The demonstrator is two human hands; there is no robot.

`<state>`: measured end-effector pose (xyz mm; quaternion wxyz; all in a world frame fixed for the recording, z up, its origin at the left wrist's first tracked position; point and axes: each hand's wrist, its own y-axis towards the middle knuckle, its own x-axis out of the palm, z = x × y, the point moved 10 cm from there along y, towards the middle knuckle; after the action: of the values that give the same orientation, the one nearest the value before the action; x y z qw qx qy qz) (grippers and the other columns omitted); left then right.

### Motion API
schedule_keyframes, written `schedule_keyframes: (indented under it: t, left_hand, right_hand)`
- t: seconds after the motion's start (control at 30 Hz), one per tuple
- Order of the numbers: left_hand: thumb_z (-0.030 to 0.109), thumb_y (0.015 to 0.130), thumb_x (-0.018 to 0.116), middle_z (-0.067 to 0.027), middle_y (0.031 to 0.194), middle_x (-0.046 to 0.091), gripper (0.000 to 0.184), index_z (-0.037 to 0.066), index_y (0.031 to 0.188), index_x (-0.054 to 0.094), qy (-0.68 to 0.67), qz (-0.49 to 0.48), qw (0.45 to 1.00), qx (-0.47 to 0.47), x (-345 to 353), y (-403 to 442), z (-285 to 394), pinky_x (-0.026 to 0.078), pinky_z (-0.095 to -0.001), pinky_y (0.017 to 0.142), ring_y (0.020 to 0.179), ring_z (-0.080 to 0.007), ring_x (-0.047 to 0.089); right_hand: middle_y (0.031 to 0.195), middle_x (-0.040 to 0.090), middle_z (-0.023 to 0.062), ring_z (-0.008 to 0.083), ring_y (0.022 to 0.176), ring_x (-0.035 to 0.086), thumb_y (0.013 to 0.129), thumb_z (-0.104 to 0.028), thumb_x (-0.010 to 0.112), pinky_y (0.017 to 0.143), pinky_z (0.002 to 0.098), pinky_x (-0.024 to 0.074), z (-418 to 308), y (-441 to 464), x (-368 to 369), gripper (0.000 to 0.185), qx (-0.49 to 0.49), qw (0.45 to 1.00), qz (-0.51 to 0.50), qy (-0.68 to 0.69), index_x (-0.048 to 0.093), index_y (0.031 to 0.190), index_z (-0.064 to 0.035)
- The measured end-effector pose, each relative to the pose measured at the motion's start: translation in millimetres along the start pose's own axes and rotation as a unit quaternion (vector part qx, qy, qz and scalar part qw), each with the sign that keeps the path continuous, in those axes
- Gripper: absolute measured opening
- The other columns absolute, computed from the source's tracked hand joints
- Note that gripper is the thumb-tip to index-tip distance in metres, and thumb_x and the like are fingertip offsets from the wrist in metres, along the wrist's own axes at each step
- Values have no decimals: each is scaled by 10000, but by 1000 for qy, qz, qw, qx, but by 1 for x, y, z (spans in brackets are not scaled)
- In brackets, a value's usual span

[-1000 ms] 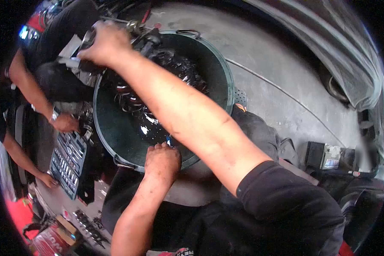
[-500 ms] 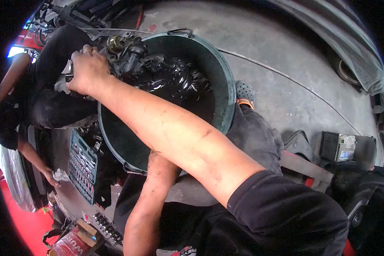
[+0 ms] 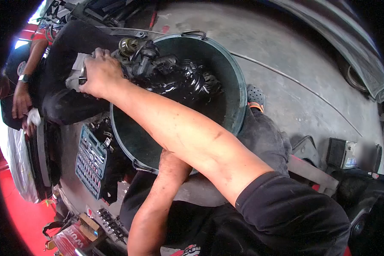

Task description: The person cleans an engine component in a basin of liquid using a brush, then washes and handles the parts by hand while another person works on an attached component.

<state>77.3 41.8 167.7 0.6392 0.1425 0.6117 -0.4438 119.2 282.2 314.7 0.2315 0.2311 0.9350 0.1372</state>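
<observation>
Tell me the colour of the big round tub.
The tub is dark green; it shows best in the head view.

The red box point(image 3: 69, 240) reads "W", other letters unclear.

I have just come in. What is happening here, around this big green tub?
A person's right arm reaches across the tub, where shiny black parts lie. The right hand is at its far left side, beside dark mechanical parts; what it holds, if anything, is unclear. The left hand is at the near rim, partly hidden. Further left, another person's hands are at a whitish, cloth-like thing. An open tool case shows beside the tub.
</observation>
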Motion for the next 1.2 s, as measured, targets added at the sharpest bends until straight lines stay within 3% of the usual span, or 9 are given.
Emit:
schedule_keyframes:
  t: [0.13,0.53,0.63,0.83,0.9,0.97,1.03,1.13,1.2]
  left_hand:
    - [181,938,586,-179,1384,546,446,65,1363,515,-16,-36,999,-17,7,0,-3,423,-414,1068,1302,-319,506]
    - [199,934,612,-173,1365,561,443,67,1348,524,-156,34,987,-14,-3,0,-3,416,-407,1065,1311,-298,497]
    - [203,931,624,-170,1355,568,441,68,1340,530,-115,60,991,26,1,1,-1,415,-404,1064,1309,-292,497]
    - [186,922,641,-173,1343,573,432,71,1326,538,-262,30,964,-42,17,-1,-10,421,-402,1052,1290,-284,512]
    - [174,917,648,-176,1333,579,434,67,1323,539,-104,55,992,41,18,0,0,427,-402,1039,1279,-286,520]
    - [169,918,646,-174,1340,573,439,67,1329,531,-63,50,995,60,24,-1,0,425,-401,1039,1282,-283,515]
    - [171,924,635,-168,1362,557,450,71,1345,515,-145,18,989,16,24,2,-5,414,-397,1052,1299,-277,498]
    - [179,925,631,-160,1380,542,478,79,1370,490,-174,27,984,35,20,3,-1,410,-392,1067,1304,-275,496]
    - [199,935,613,-157,1395,534,490,80,1389,474,-132,85,986,47,10,5,1,412,-388,1072,1310,-274,497]
  right_hand:
    - [1503,346,318,488,1386,355,673,-338,840,1132,502,358,-3,0,6,787,-12,997,-68,38,531,1295,32]
    - [1445,411,311,478,1358,392,671,-335,849,1105,493,391,-6,-3,8,771,-17,997,-65,39,543,1278,29]
    - [1443,414,310,480,1357,392,668,-338,851,1103,488,396,-5,-2,9,775,-16,997,-67,43,544,1276,31]
    - [1423,438,294,458,1313,439,654,-347,849,1090,484,409,-4,-1,8,748,-18,998,-50,29,572,1245,19]
    - [1411,451,280,449,1307,444,650,-347,847,1084,483,416,-4,-2,6,731,-20,998,-44,30,586,1231,13]
    - [1401,462,269,441,1303,448,648,-347,846,1075,482,425,-5,-2,4,719,-22,999,-39,30,596,1222,6]
    - [1391,470,259,435,1299,450,648,-349,844,1064,482,435,-5,-2,2,711,-24,999,-35,30,602,1218,-1]
    - [1313,523,214,384,1255,497,682,-392,830,1049,454,443,-6,-2,0,678,-23,999,-25,-5,613,1206,-20]
    - [1313,523,215,386,1254,498,683,-395,828,1046,455,445,-6,-2,0,689,-23,999,-31,-6,607,1221,-24]
